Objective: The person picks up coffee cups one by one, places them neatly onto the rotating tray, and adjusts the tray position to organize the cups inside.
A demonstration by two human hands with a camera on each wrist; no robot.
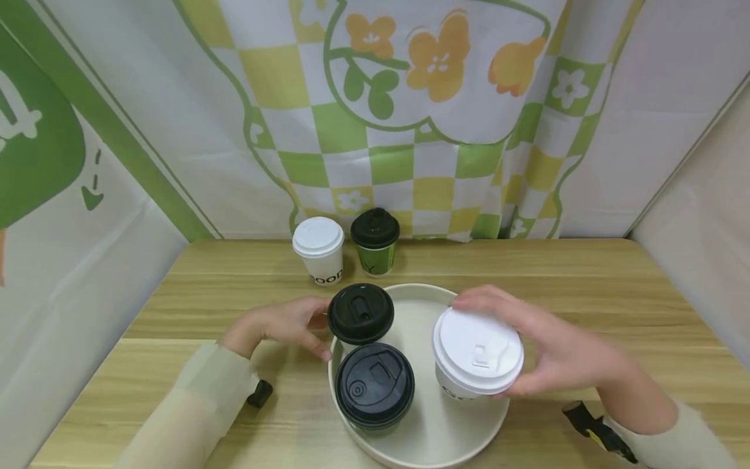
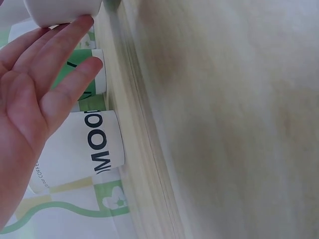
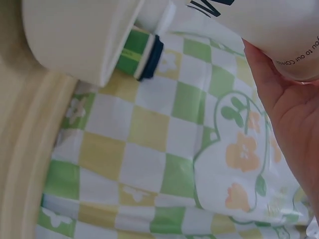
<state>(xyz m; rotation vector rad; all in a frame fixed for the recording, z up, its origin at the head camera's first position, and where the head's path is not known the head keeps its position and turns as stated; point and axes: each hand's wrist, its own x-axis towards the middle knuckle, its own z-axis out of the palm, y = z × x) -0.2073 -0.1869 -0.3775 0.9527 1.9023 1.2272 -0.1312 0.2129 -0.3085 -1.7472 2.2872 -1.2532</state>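
Observation:
My right hand (image 1: 562, 348) grips a white-lidded paper coffee cup (image 1: 477, 348) over the right side of a round cream tray (image 1: 448, 433). In the right wrist view this cup stands higher than the tray wall (image 3: 75, 40). My left hand (image 1: 287, 326) is at the tray's left edge, beside a black-lidded cup (image 1: 360, 312). Its fingers look nearly straight in the left wrist view, with tips against a white curved surface (image 2: 62, 10); whether that is tray or cup I cannot tell. Another black-lidded cup (image 1: 375, 387) stands at the tray's front left.
Behind the tray, a white cup with a white lid (image 1: 318, 251) and a green cup with a black lid (image 1: 375, 242) stand on the wooden table (image 1: 586, 280). A checked, flowered cloth (image 1: 392, 163) hangs along the table's back edge.

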